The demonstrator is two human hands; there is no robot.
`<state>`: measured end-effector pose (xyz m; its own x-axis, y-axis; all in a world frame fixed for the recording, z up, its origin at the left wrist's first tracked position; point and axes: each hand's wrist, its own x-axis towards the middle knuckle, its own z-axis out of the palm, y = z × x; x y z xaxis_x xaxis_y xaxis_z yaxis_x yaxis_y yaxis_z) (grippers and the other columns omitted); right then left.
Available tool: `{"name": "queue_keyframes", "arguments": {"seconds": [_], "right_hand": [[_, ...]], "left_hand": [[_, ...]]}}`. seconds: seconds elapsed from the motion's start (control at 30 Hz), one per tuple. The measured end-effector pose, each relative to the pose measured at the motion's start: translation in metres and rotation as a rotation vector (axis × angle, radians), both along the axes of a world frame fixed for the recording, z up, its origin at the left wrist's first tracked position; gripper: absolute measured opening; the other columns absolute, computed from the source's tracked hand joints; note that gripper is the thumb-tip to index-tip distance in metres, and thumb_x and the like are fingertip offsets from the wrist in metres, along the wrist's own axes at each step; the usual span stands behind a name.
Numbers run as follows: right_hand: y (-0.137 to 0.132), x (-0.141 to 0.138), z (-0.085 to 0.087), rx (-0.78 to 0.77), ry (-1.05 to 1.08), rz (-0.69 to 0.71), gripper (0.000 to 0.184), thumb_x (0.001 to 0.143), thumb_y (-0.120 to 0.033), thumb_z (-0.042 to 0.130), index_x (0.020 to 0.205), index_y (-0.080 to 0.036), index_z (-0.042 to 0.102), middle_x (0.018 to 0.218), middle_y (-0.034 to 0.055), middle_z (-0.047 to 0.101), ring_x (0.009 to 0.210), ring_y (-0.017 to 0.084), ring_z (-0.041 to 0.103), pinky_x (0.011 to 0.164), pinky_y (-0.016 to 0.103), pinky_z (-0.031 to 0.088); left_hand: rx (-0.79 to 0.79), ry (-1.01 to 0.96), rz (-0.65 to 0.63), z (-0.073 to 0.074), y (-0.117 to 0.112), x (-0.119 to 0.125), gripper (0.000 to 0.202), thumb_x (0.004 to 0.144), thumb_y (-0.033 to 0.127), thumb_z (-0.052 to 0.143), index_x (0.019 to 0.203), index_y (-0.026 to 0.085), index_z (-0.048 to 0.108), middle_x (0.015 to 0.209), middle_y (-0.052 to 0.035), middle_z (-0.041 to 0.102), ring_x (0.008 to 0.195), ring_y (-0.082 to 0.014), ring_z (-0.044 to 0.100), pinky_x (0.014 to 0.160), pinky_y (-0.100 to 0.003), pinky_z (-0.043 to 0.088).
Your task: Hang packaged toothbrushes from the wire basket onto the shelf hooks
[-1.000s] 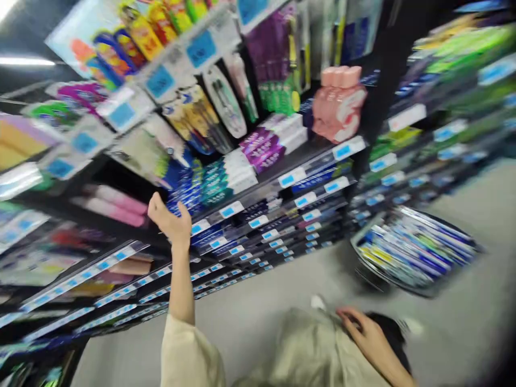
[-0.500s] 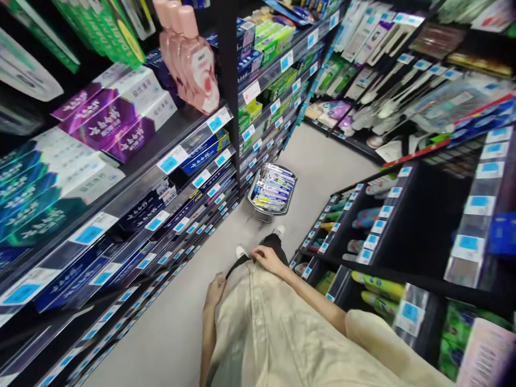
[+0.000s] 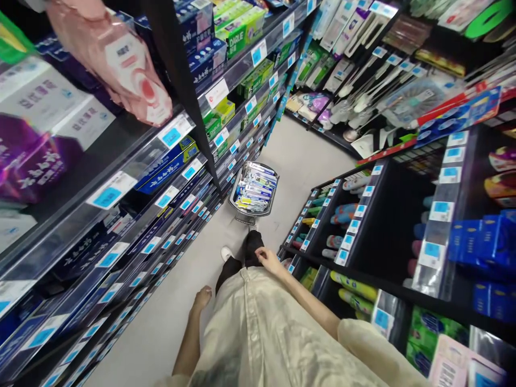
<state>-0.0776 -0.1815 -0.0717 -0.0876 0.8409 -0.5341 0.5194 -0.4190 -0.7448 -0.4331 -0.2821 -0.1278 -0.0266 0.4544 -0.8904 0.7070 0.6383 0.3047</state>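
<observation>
I look down a narrow shop aisle. My left hand [image 3: 201, 297] hangs at my side beside my pale shirt, fingers curled in loosely, with nothing seen in it. My right hand [image 3: 269, 259] rests against the shirt's hem at my front, fingers bent and apart, holding nothing. A wire basket [image 3: 253, 188] full of boxed tubes stands on the floor a step ahead of my white shoes [image 3: 226, 252].
Shelves of toothpaste boxes [image 3: 167, 164] with blue price tags line the left. Pink bottles [image 3: 121, 59] stand on the upper left shelf. Dark shelves [image 3: 363, 215] with tubes and toothbrushes close in on the right. Grey floor [image 3: 306, 156] runs ahead between them.
My left hand came down from the left shelf to my side. The view swung from the shelf to along the aisle, and the basket now lies straight ahead.
</observation>
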Motion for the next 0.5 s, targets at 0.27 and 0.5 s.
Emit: {"name": "queue_keyframes", "arguments": {"seconds": [0.27, 0.5], "right_hand": [[0.055, 0.068, -0.031, -0.062, -0.102, -0.111, 0.027, 0.080, -0.024, 0.053, 0.099, -0.018, 0.071, 0.098, 0.0063, 0.076, 0.071, 0.017, 0.067, 0.081, 0.035, 0.058], [0.164, 0.149, -0.089, -0.070, -0.227, -0.196, 0.030, 0.084, -0.024, 0.055, 0.110, -0.017, 0.065, 0.117, 0.0105, 0.071, 0.078, 0.018, 0.069, 0.086, 0.036, 0.056]], "left_hand": [[0.026, -0.070, 0.067, 0.005, 0.099, 0.077, 0.037, 0.091, 0.024, 0.039, 0.119, 0.016, 0.061, 0.105, -0.0118, 0.076, 0.101, -0.0226, 0.074, 0.101, -0.030, 0.052], [-0.017, -0.094, 0.004, -0.004, 0.164, 0.164, 0.032, 0.086, 0.030, 0.040, 0.109, 0.023, 0.062, 0.102, -0.0133, 0.076, 0.104, -0.0283, 0.074, 0.098, -0.034, 0.054]]}}
